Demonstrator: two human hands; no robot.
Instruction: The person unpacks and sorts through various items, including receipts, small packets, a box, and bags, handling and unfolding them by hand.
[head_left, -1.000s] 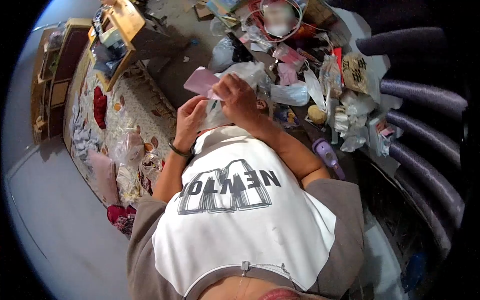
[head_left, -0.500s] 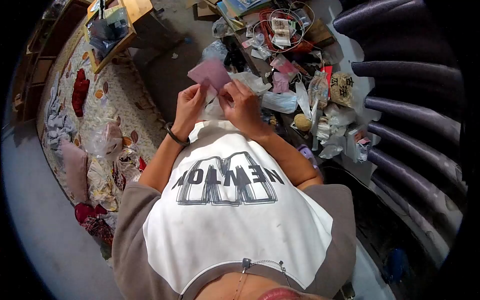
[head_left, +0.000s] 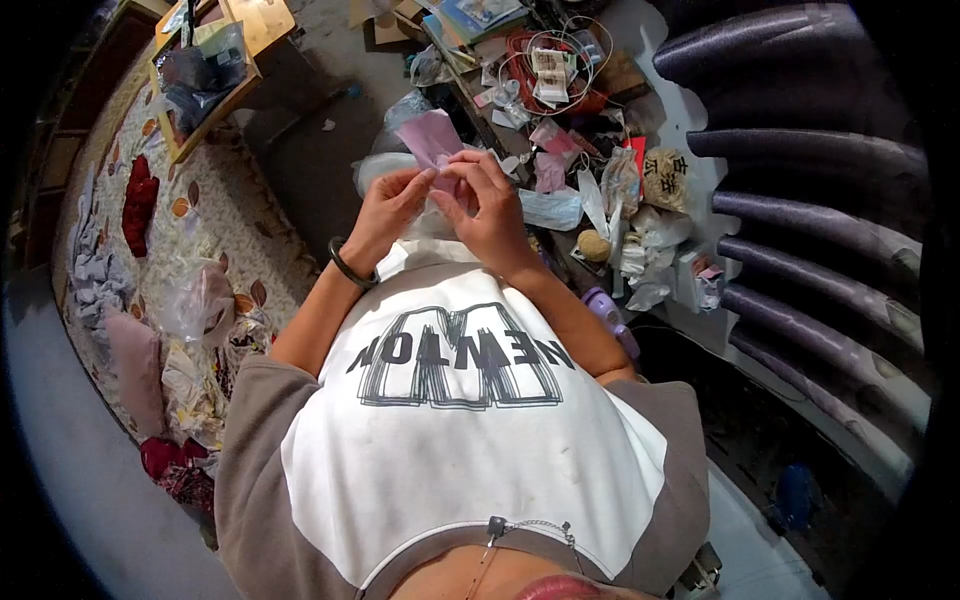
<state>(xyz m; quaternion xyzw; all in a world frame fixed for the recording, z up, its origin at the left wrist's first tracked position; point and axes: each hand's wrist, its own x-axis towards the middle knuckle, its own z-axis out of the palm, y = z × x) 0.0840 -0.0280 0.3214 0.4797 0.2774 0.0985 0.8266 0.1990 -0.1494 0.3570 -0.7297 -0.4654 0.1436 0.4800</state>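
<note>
A thin pink sheet (head_left: 428,136), paper or cloth, stands up from between my two hands in front of my chest. Its upper part fans out, while the lower end is gathered and creased. My left hand (head_left: 394,208), below a dark bracelet (head_left: 353,263), pinches the gathered end between thumb and fingertips. Curled fingers of my right hand (head_left: 484,205) press on the same end from the other side. Clear plastic bag film (head_left: 372,172) shows behind and beneath the hands; whether the fingers also hold it I cannot tell.
To the right, a cluttered surface carries a blue face mask (head_left: 551,209), a round tan ball (head_left: 593,246), pink scraps (head_left: 549,172) and coiled white wire (head_left: 601,62). Purple curtains (head_left: 800,145) hang beyond. At left lies a patterned bed (head_left: 222,190) with a wooden box (head_left: 213,125) near it.
The pink sheet was spread out flat and tilted left; now its lower end is bunched between my fingers and it stands more upright. My hands have come closer together.
</note>
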